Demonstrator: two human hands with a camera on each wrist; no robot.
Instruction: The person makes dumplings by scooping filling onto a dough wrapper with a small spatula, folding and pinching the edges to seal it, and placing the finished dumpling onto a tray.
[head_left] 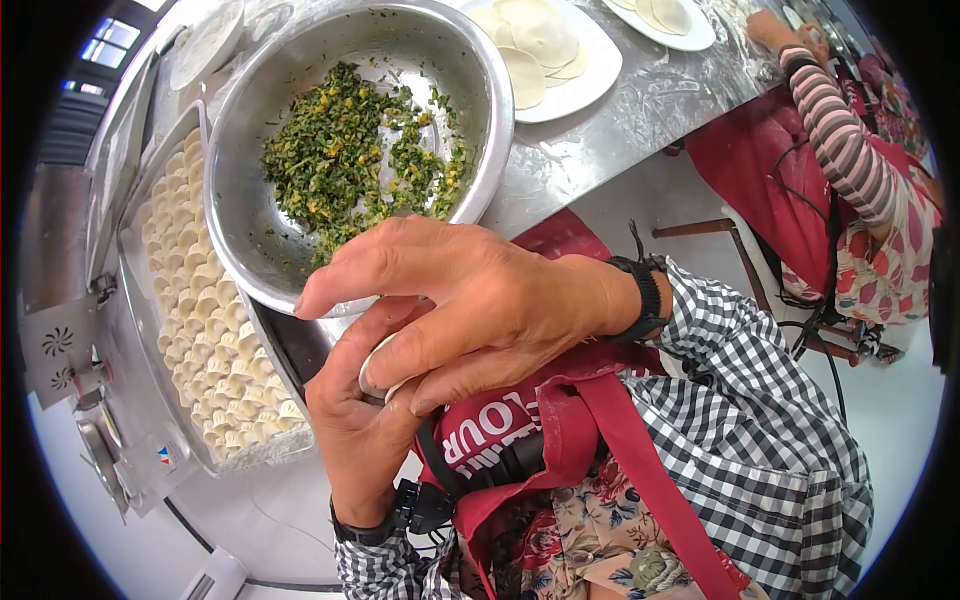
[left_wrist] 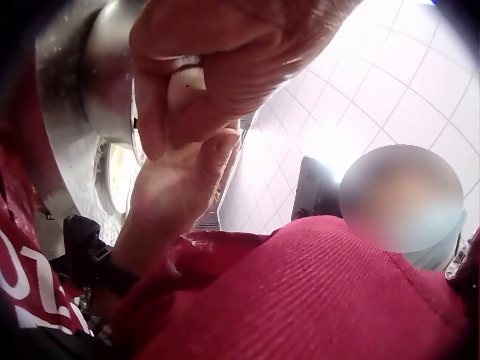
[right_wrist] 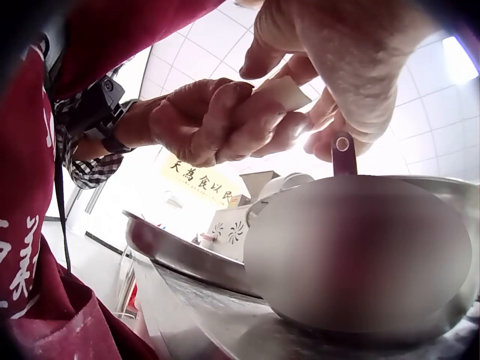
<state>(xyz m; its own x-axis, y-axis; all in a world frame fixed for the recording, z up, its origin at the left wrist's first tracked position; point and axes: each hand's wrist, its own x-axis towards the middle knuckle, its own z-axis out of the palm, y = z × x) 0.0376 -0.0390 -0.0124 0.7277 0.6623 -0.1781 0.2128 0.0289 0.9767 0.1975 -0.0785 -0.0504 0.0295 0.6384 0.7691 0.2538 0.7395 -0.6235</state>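
In the head view my right hand (head_left: 490, 310) reaches in from the right over my left hand (head_left: 360, 425), which is held up from below. Between them is a small pale dumpling (head_left: 380, 372), mostly hidden by the fingers. In the right wrist view the dough of the dumpling (right_wrist: 279, 94) shows as a folded pale edge, cradled in the curled fingers of the left hand (right_wrist: 214, 124). The right hand (right_wrist: 337, 60) pinches at its side. Both hands are just in front of a steel bowl (head_left: 497, 120) of chopped green and yellow filling (head_left: 330, 150).
A metal tray (head_left: 250, 458) full of rows of shaped dumplings (head_left: 200, 330) lies left of the bowl. White plates with round wrappers (head_left: 545, 35) stand beyond it on the floury steel table (head_left: 570, 165). Another person's striped sleeve (head_left: 835, 110) is at the far right, near a stool.
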